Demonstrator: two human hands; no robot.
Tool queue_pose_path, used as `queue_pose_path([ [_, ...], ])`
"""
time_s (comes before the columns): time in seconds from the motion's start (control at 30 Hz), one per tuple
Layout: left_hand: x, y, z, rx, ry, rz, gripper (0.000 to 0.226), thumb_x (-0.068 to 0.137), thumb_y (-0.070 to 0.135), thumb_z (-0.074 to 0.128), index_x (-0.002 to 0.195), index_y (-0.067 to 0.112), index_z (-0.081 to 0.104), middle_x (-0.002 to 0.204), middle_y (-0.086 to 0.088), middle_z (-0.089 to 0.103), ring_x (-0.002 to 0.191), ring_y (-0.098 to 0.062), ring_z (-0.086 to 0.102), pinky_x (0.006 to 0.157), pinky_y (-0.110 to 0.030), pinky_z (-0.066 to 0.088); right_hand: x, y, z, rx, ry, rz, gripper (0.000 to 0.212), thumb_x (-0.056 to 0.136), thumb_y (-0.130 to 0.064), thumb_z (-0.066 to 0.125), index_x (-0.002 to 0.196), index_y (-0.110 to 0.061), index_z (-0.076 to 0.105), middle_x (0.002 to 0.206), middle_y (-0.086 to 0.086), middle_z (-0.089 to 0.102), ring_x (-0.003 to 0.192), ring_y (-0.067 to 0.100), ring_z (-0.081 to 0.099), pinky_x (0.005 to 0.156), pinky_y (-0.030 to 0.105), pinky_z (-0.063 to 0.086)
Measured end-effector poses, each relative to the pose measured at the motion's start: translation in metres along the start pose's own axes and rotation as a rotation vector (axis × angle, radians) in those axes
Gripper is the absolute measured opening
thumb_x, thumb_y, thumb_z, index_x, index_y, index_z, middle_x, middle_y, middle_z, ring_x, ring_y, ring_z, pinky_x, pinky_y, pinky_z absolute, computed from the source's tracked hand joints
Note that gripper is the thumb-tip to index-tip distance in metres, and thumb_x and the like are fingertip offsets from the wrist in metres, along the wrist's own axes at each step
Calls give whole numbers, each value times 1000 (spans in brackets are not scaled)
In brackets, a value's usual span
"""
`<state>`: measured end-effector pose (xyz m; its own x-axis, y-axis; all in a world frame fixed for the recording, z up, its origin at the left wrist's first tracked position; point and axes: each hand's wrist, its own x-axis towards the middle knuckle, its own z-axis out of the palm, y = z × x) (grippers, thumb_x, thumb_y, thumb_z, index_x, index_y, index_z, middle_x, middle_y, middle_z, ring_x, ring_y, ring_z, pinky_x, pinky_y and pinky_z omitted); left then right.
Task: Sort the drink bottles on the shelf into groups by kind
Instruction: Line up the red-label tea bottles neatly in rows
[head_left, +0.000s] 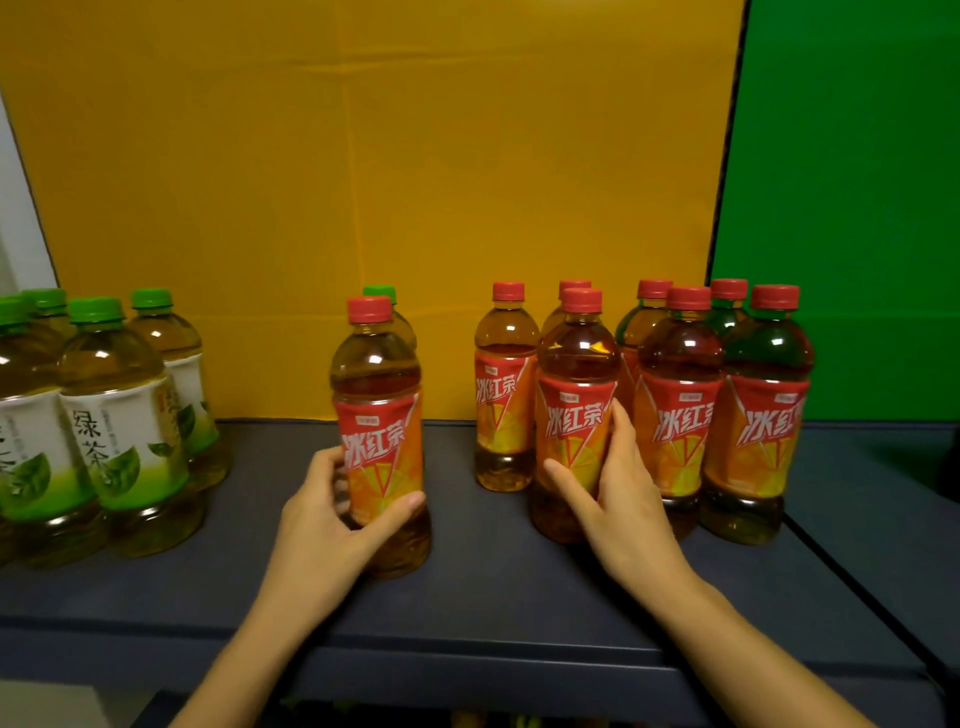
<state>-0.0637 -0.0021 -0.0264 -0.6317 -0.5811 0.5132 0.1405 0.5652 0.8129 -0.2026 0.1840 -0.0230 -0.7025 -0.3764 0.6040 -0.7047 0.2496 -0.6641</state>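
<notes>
Yellow backdrop (363, 182): set upright behind the shelf, with a green backdrop (841, 208) joined at its right.
Shelf (493, 587): dark grey-blue; all bottles are carried upright on it.
Green tea bottles (124, 431): green-capped, packed touching at the left end, well apart from the rest.
Iced red tea cluster (680, 415): red-capped, crowded in two rows at the right end.
Lone red tea bottle (379, 395): stood mid-shelf, between the two groups; a green-capped bottle (382, 293) is mostly hidden just behind it.
Front red tea bottle (576, 374): placed at the cluster's front left, touching its right neighbour.
Left hand (327, 519): its grip is closed on the lone red tea bottle, thumb laid across the lower label, fingers curled round the left side; the forearm is raised from below.
Right hand (618, 499): its grip is wrapped on the front red tea bottle, thumb on the label face, fingers reaching up its right side; the wrist is angled leftward.
</notes>
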Motion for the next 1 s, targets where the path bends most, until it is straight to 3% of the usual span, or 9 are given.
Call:
queue_pose_path([
  [0.27,20,10,56,35,-122,98,63,65,38,78,116,25,45,104,20,58,95,5,58,74,-10,50,-5,0,4,-89,40,-29,86,87,-37,56,148,-17,-1,146,0,26,137,14,27,105,23,25],
  [0.43,30,5,70,95,-157,156,70,63,57,72,121,27,45,114,8,53,107,-6,55,90,-36,51,-6,-2,5,-102,82,-82,86,88,-36,55,147,-18,-5,151,2,19,141,14,20,111,26,24],
  [0.53,32,7,76,121,-154,162,67,67,52,70,122,25,44,112,4,48,106,-8,53,92,-35,50,-7,-3,6,-88,97,-95,87,88,-35,55,145,-22,-9,154,2,14,142,13,15,113,29,23],
  [0.73,33,8,83,117,-171,155,64,71,45,71,125,23,44,115,5,50,109,-5,52,94,-30,48,-6,-3,6,-79,125,-94,85,89,-30,56,147,-14,-5,156,5,9,144,15,10,117,33,19],
  [0.8,31,8,83,115,-182,147,68,71,50,70,128,25,42,120,7,51,112,-2,50,97,-31,47,-7,-3,5,-72,112,-117,88,90,-27,56,146,-17,-11,158,3,2,145,11,2,117,25,11],
  [0.9,25,11,79,105,-193,120,72,70,64,63,130,32,41,121,14,51,111,4,50,97,-28,47,-9,-4,3,-19,96,-166,91,89,-20,57,141,-25,-17,157,-2,-7,141,-1,-9,109,4,-4],
  [1.0,16,14,66,162,-82,125,65,71,68,54,125,32,45,112,18,52,103,3,52,91,-25,47,-9,-6,0,4,159,-231,89,86,-14,62,146,-23,-3,155,-7,2,140,-6,-5,111,6,0],
])
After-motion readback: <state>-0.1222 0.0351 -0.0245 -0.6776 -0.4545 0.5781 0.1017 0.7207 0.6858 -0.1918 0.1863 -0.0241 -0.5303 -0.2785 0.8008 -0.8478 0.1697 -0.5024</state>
